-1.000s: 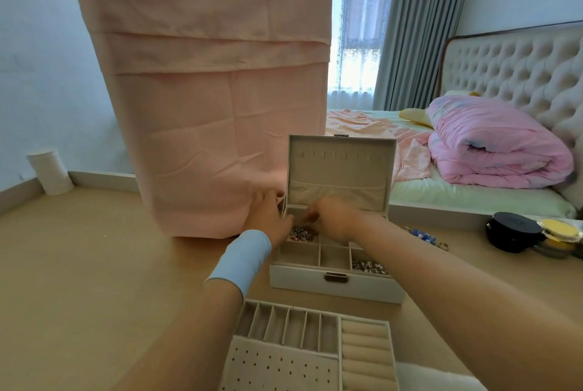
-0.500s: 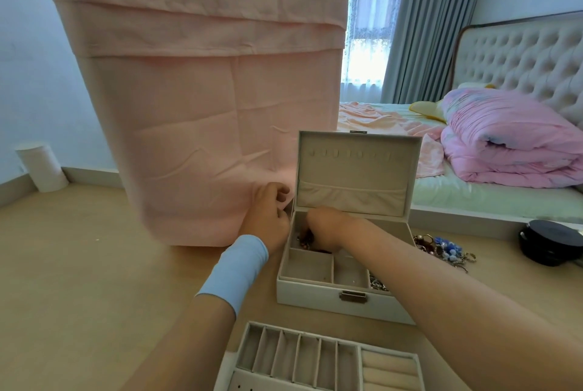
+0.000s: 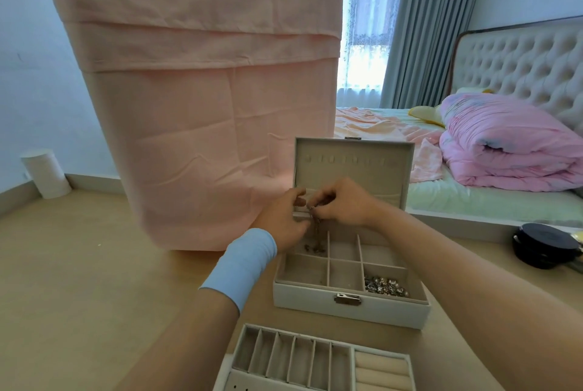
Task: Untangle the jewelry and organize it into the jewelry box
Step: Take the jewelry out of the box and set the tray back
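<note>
Both hands are meeting just above the back of the open jewelry box (image 3: 350, 309): the left hand (image 3: 281, 219), with a blue wristband, and the right hand (image 3: 344, 205) are each curling their fingertips in to pinch the top of a thin chain (image 3: 316, 230). The chain is hanging straight down from between them, its lower end trailing into the rear-left compartment. A cluster of silver beads (image 3: 386, 286) is lying in the front-right compartment, well below the right hand, and the lifted-out tray (image 3: 296, 356) is sitting on the worktop (image 3: 94, 296) just in front of the box.
</note>
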`<action>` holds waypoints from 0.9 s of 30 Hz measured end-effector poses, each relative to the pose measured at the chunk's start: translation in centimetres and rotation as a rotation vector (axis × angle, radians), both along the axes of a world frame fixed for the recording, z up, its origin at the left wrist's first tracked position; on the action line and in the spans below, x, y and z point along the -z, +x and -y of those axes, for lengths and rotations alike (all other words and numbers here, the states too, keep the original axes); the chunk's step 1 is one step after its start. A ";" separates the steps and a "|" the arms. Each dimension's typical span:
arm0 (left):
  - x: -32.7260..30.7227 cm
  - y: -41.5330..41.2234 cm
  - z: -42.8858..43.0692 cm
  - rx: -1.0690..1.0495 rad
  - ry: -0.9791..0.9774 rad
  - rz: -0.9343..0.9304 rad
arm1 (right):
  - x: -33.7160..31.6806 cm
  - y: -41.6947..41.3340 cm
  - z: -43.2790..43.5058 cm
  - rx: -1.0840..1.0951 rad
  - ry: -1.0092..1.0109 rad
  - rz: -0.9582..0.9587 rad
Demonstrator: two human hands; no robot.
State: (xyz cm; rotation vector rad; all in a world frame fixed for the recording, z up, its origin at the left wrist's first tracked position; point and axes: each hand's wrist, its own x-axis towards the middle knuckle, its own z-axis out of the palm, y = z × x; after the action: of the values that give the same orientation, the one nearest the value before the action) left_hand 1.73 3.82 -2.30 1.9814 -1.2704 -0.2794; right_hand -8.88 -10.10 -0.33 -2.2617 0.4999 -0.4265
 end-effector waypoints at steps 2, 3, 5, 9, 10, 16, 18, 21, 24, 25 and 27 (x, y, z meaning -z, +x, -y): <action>-0.4 -0.4 1.0 0.034 0.030 -0.074 | -0.8 -0.4 -0.2 -0.002 0.074 0.054; -0.5 -0.5 1.3 0.048 0.021 -0.109 | -1.2 -0.7 -0.3 0.005 0.095 0.065; -0.8 -0.5 1.6 0.062 0.006 -0.227 | -1.5 -1.0 -0.5 0.018 0.129 0.102; -1.3 -0.7 1.1 0.073 -0.041 -0.389 | -1.2 -1.5 -0.8 0.064 0.251 0.163; -1.4 -0.8 1.0 0.061 -0.041 -0.386 | -1.1 -1.6 -0.8 0.070 0.271 0.166; -0.7 0.1 0.1 -0.068 0.012 -0.176 | 1.6 -0.2 0.3 0.111 0.202 0.034; -0.3 0.4 -0.2 -0.092 0.011 -0.187 | 2.4 0.3 0.5 0.036 -0.134 -0.143; -0.1 0.7 -0.4 -0.114 -0.014 -0.192 | 2.9 1.1 -0.5 -0.104 -0.480 -0.493; -0.1 1.0 -0.5 -0.112 -0.041 -0.246 | 3.1 2.1 -1.9 -0.104 -0.633 -0.630; -0.1 0.9 -0.5 -0.107 -0.054 -0.296 | 3.3 2.4 -2.1 -0.089 -0.668 -0.634; -0.1 1.0 -0.5 -0.098 -0.087 -0.365 | 3.8 2.7 -2.3 -0.036 -0.742 -0.657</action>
State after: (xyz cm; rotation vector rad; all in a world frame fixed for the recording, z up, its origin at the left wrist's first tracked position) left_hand 2.77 4.33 -2.22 1.8103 -0.9350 -0.5031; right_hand -6.20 -7.82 -4.12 -3.1308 0.7027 0.2228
